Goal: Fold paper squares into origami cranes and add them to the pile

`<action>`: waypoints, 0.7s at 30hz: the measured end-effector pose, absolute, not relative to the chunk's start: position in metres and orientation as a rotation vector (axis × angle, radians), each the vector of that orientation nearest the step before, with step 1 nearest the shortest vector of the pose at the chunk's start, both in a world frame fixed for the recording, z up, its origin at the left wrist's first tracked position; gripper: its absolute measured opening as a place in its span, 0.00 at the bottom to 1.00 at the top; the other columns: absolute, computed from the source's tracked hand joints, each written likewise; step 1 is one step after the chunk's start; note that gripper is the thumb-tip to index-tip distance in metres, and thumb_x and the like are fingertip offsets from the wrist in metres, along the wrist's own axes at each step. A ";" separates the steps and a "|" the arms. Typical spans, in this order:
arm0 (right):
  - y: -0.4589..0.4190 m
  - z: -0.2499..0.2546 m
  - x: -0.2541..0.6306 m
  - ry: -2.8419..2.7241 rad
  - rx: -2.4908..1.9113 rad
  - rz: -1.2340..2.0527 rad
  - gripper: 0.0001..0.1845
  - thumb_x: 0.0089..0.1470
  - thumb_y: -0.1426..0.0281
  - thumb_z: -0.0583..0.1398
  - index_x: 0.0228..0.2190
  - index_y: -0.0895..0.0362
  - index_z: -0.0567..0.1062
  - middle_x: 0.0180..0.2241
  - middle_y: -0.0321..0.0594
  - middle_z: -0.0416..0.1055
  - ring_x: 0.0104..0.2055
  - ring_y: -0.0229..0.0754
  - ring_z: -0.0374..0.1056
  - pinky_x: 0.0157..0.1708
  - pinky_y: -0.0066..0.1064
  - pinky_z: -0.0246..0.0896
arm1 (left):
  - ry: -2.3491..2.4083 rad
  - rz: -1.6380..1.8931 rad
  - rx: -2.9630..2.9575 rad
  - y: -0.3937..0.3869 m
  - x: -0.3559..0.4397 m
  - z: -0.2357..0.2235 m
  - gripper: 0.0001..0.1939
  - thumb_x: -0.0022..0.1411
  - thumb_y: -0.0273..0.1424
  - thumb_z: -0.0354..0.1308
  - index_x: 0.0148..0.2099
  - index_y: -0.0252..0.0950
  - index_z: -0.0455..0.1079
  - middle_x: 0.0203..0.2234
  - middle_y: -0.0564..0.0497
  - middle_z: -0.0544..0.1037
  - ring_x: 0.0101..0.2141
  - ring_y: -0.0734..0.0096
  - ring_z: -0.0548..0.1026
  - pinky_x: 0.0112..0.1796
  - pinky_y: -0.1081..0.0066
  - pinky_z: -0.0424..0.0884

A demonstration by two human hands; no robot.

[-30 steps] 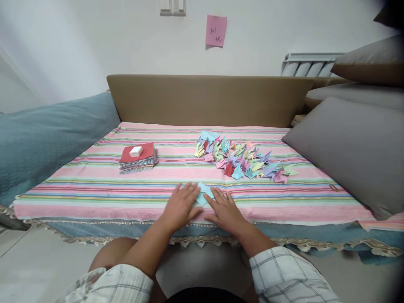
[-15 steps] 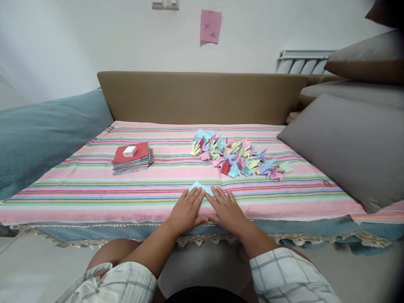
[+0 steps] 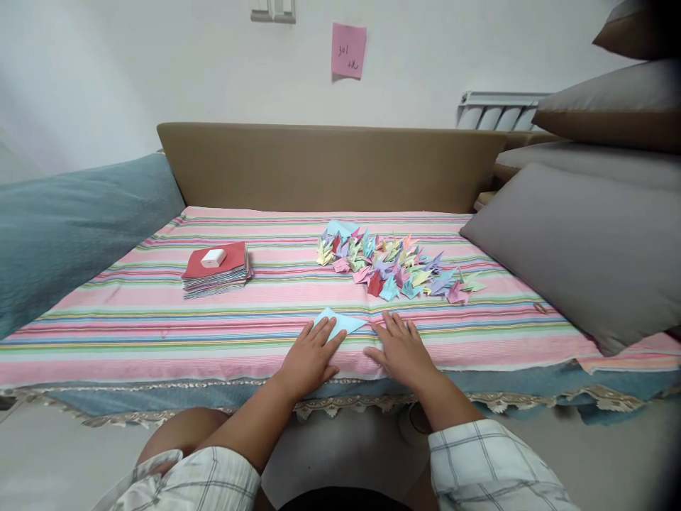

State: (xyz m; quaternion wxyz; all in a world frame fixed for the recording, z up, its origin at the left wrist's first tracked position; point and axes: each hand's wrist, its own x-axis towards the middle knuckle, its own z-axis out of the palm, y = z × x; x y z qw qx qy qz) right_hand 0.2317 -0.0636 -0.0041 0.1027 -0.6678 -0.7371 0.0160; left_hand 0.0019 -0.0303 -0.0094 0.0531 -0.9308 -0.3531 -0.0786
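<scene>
A light blue folded paper [image 3: 339, 323] lies on the striped cloth [image 3: 159, 323] near its front edge. My left hand [image 3: 310, 357] rests flat on the paper's left part, fingers stretched out. My right hand [image 3: 403, 350] lies flat on the cloth just right of the paper, fingers spread, its index finger touching the paper's right tip. Farther back sits a pile of several coloured paper cranes [image 3: 391, 267]. To the left lies a stack of coloured paper squares [image 3: 217, 270] with a small white block [image 3: 213, 257] on top.
A teal cushion [image 3: 69, 227] borders the left side and grey cushions [image 3: 590, 234] the right. A brown backrest [image 3: 330, 167] runs along the back. A pink note [image 3: 348, 50] hangs on the wall.
My right hand has slid to the right off the paper, so more of the blue paper shows. My left hand stays pressed on it. The view shifted slightly.
</scene>
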 end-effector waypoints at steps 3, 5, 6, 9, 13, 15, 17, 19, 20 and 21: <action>-0.061 0.003 0.224 -2.045 -1.928 -0.073 0.32 0.55 0.52 0.51 0.52 0.62 0.66 0.61 0.53 0.50 0.63 0.56 0.43 0.59 0.50 0.37 | -1.083 -0.237 -2.833 -0.031 0.002 -0.009 0.39 0.53 0.39 0.60 0.64 0.42 0.48 0.63 0.42 0.50 0.61 0.53 0.49 0.58 0.52 0.46; -0.060 0.006 0.210 -2.140 -1.707 -0.129 0.31 0.58 0.53 0.48 0.54 0.60 0.63 0.61 0.49 0.51 0.64 0.51 0.42 0.61 0.48 0.33 | -1.086 -0.248 -2.834 -0.031 0.002 -0.009 0.38 0.54 0.39 0.59 0.64 0.42 0.49 0.63 0.42 0.51 0.61 0.53 0.50 0.58 0.52 0.46; -0.059 0.006 0.202 -2.222 -1.576 -0.131 0.32 0.58 0.52 0.47 0.56 0.60 0.61 0.61 0.48 0.52 0.64 0.50 0.42 0.61 0.48 0.31 | -1.084 -0.257 -2.835 -0.031 0.002 -0.009 0.37 0.55 0.39 0.58 0.63 0.41 0.49 0.62 0.42 0.52 0.61 0.54 0.50 0.58 0.52 0.46; -0.056 0.001 0.180 -2.402 -1.335 -0.073 0.37 0.57 0.50 0.46 0.60 0.61 0.53 0.61 0.48 0.50 0.64 0.49 0.41 0.62 0.47 0.29 | -1.082 -0.289 -2.843 -0.032 0.002 -0.009 0.34 0.56 0.38 0.56 0.63 0.40 0.51 0.62 0.42 0.54 0.61 0.55 0.50 0.58 0.52 0.46; -0.049 -0.012 0.172 -2.438 -1.364 -0.027 0.40 0.56 0.49 0.45 0.61 0.62 0.47 0.63 0.50 0.46 0.64 0.49 0.41 0.61 0.49 0.32 | -1.089 -0.302 -2.854 -0.033 0.003 -0.008 0.33 0.56 0.37 0.55 0.63 0.40 0.51 0.61 0.42 0.54 0.61 0.55 0.50 0.58 0.52 0.47; -0.046 -0.019 0.177 -2.415 -1.438 -0.021 0.42 0.55 0.47 0.45 0.62 0.61 0.46 0.63 0.50 0.45 0.65 0.50 0.40 0.60 0.50 0.35 | -1.090 -0.299 -2.856 -0.032 0.003 -0.007 0.33 0.57 0.37 0.54 0.63 0.40 0.51 0.62 0.42 0.54 0.61 0.55 0.50 0.58 0.52 0.47; -0.044 -0.023 0.184 -2.404 -1.490 -0.012 0.43 0.54 0.45 0.45 0.62 0.60 0.47 0.63 0.49 0.45 0.65 0.50 0.39 0.60 0.49 0.35 | -1.091 -0.293 -2.861 -0.032 0.003 -0.007 0.33 0.57 0.38 0.55 0.63 0.41 0.51 0.62 0.43 0.54 0.61 0.55 0.50 0.58 0.52 0.46; -0.043 -0.026 0.189 -2.402 -1.527 0.007 0.44 0.53 0.44 0.44 0.62 0.60 0.47 0.63 0.48 0.45 0.65 0.50 0.38 0.60 0.49 0.34 | -1.100 -0.282 -2.868 -0.031 0.002 -0.007 0.34 0.56 0.39 0.56 0.63 0.43 0.51 0.62 0.44 0.54 0.61 0.55 0.50 0.58 0.52 0.46; -0.043 -0.026 0.190 -2.403 -1.542 0.017 0.45 0.53 0.43 0.43 0.61 0.60 0.48 0.63 0.48 0.44 0.65 0.50 0.38 0.60 0.49 0.33 | -1.115 -0.277 -2.868 -0.031 0.000 -0.006 0.34 0.56 0.39 0.57 0.63 0.44 0.51 0.62 0.44 0.53 0.61 0.54 0.50 0.58 0.52 0.46; -0.044 -0.026 0.191 -2.406 -1.553 0.026 0.45 0.53 0.43 0.43 0.61 0.60 0.48 0.63 0.47 0.44 0.65 0.50 0.37 0.61 0.49 0.32 | -1.137 -0.272 -2.863 -0.031 -0.003 -0.005 0.34 0.55 0.39 0.58 0.63 0.44 0.52 0.62 0.45 0.53 0.61 0.54 0.50 0.58 0.52 0.47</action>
